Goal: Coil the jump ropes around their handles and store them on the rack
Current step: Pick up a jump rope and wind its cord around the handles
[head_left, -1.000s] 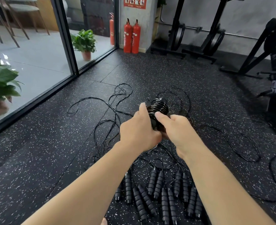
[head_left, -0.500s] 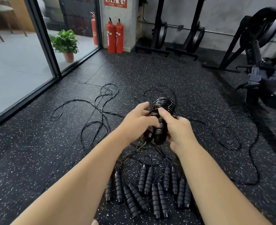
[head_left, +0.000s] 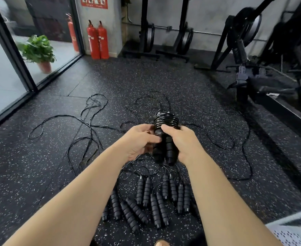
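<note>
Right now the biggest hazard is the floor [head_left: 190,89] itself: loose ropes [head_left: 86,125] sprawl over it beyond and to the left of the coiled bundle [head_left: 165,132] you hold, and some loops lie below it. If you step off toward a rack, which I cannot pick out for certain here, a foot could catch a loop and drag the tangle.

Next, the row of spare handles [head_left: 151,199] lying on the floor below the bundle, nearer to you, could roll underfoot or snag their thin cords.

Then the bundle: your left hand [head_left: 139,141] grips it from the left and your right hand [head_left: 181,139] clasps it from the right, fingers curled round the paired handles, with the wound cord bunched at the far end. The turns look springy; relax either grip and they could slip off that end and unwind.

Smallest, the cord's free end is hidden, so I cannot tell whether it is tucked; left untucked, it will likely loosen.
</note>
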The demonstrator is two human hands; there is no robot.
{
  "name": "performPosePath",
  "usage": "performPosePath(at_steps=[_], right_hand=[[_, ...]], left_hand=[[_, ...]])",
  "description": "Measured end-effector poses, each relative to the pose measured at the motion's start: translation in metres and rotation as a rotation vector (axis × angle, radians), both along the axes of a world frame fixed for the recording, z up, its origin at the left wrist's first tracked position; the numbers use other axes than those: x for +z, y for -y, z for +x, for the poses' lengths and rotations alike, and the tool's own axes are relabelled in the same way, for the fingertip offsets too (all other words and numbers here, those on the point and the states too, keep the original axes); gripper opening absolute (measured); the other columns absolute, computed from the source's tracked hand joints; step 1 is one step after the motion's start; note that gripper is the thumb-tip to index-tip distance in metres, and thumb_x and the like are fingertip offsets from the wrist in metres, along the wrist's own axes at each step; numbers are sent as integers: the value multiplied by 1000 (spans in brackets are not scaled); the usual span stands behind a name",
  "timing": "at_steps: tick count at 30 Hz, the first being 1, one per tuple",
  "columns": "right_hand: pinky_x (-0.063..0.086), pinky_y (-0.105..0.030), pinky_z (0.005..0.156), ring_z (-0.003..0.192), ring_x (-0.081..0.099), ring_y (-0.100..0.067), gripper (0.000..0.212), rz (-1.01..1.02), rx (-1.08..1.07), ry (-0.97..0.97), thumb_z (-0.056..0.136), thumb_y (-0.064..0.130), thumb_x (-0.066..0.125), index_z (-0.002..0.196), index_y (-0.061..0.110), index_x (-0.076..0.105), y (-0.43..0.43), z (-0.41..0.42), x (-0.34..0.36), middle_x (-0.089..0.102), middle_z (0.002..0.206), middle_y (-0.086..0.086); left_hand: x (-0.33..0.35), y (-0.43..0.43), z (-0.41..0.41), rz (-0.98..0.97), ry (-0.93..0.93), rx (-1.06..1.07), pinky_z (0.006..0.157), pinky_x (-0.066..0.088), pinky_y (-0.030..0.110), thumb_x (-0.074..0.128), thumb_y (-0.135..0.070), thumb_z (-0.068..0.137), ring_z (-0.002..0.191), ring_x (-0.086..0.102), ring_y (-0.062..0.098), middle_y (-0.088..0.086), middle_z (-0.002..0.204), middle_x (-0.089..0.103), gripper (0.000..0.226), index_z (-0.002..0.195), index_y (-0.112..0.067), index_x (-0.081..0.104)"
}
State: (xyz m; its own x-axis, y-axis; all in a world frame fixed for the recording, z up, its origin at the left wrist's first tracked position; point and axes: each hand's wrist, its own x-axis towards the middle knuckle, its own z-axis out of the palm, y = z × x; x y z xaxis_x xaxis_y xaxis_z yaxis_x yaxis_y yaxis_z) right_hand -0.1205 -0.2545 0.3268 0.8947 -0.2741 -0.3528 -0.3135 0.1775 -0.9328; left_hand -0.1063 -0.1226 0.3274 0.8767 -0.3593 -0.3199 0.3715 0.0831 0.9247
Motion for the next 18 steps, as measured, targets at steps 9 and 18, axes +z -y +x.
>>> performPosePath(at_steps=[9,18], right_hand=[[58,-46,80,86,68,-29,28,127,-164,49,87,10,67,113,3,60,45,-53,24,69,107,-16],[55,-30,60,67,65,-22,22,78,-390,57,88,13,66,107,1,64,119,-142,50,68,88,-11]], left_hand=[[14,33,-29,-90,-43,-142,81,49,35,53,10,91,84,64,20,10,96,73,34,118,-7,64],[50,136,-90,23,-64,-233,58,50,24,49,13,91,71,59,16,9,84,67,32,107,-7,68]])
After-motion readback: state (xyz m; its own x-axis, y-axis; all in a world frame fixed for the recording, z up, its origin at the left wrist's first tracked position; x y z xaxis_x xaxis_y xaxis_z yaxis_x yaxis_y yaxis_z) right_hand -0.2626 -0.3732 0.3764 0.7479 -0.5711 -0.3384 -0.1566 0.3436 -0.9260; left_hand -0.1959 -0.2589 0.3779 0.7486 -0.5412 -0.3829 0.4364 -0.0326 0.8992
